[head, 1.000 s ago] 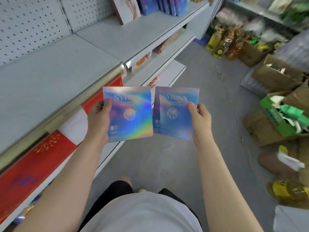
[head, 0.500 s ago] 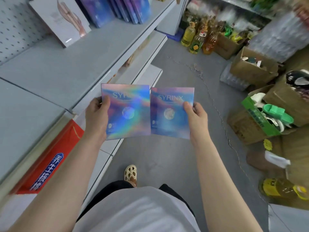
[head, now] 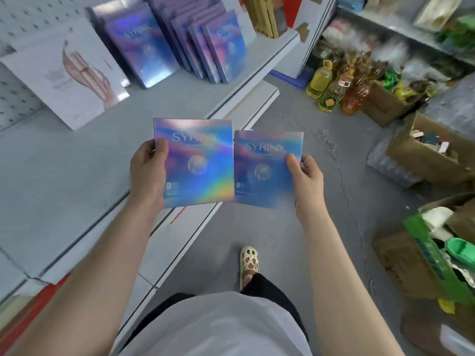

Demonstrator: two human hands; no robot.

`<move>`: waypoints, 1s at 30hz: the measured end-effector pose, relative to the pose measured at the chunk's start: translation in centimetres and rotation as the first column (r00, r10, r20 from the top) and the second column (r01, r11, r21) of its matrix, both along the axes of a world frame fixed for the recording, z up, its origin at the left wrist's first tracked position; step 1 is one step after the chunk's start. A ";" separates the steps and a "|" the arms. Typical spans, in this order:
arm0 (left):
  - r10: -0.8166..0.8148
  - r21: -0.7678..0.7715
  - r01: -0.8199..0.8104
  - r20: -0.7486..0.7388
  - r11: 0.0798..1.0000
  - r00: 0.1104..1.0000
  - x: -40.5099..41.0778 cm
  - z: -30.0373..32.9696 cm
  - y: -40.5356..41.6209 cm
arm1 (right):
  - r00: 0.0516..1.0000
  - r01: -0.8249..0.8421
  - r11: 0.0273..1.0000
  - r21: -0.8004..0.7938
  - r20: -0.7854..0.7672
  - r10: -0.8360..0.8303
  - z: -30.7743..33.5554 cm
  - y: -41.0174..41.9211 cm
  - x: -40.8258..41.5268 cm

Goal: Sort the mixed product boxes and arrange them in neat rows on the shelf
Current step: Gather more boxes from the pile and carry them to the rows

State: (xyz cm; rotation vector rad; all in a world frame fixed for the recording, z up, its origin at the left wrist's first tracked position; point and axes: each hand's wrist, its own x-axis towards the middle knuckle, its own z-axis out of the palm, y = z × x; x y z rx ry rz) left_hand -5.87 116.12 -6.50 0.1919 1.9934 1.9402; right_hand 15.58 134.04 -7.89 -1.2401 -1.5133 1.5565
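Two holographic boxes were not yet shelved: the left hand [head: 147, 173] gripped one [head: 194, 163] over the shelf [head: 64, 181] edge, the right hand [head: 307, 176] pinched the other [head: 266, 169] just beyond it. Farther back on the shelf, a matching row [head: 185, 44] already stood, so placing remained.

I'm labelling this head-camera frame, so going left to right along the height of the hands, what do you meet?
left hand → left SYRINX box → right SYRINX box → right hand → brown cardboard carton on the floor.
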 end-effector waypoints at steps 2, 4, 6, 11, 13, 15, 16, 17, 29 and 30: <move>0.083 -0.004 -0.083 0.010 0.997 0.996 -0.9 0.0 2.5 | 0.997 -0.081 0.996 0.029 0.021 0.081 1.0 3.7 -2.5; 0.167 -0.023 -0.167 0.011 0.986 0.986 -1.5 0.2 4.7 | 0.986 -0.169 0.984 0.061 0.027 0.167 2.0 7.1 -5.0; 0.265 -0.041 -0.264 0.009 0.964 0.964 -2.3 0.4 6.4 | 0.963 -0.268 0.959 0.088 0.028 0.267 3.1 10.1 -7.8; 0.471 -0.058 -0.469 0.015 0.881 0.882 -4.5 0.5 7.9 | 0.872 -0.487 0.855 0.178 0.048 0.487 4.5 15.1 -15.7; 0.521 -0.074 -0.519 0.001 0.852 0.854 -5.6 0.5 7.6 | 0.833 -0.547 0.809 0.213 0.051 0.550 4.8 15.9 -19.1; 0.570 -0.061 -0.569 -0.002 0.820 0.822 -6.9 0.5 7.3 | 0.784 -0.616 0.753 0.231 0.086 0.615 4.8 16.3 -22.7; 0.596 -0.052 -0.595 0.006 0.802 0.803 -7.6 0.6 7.1 | 0.760 -0.645 0.725 0.241 0.098 0.643 4.6 16.4 -24.5; 0.620 -0.044 -0.619 0.017 0.784 0.784 -8.3 0.7 7.1 | 0.738 -0.668 0.699 0.257 0.104 0.667 4.5 16.4 -26.3; 0.725 -0.057 -0.723 0.012 0.688 0.689 -14.4 1.7 4.5 | 0.456 -0.848 0.338 0.409 0.235 0.859 5.5 15.6 -40.2; 0.736 -0.061 -0.734 0.019 0.677 0.677 -14.5 1.7 4.5 | 0.424 -0.855 0.271 0.443 0.293 0.857 5.9 16.1 -40.9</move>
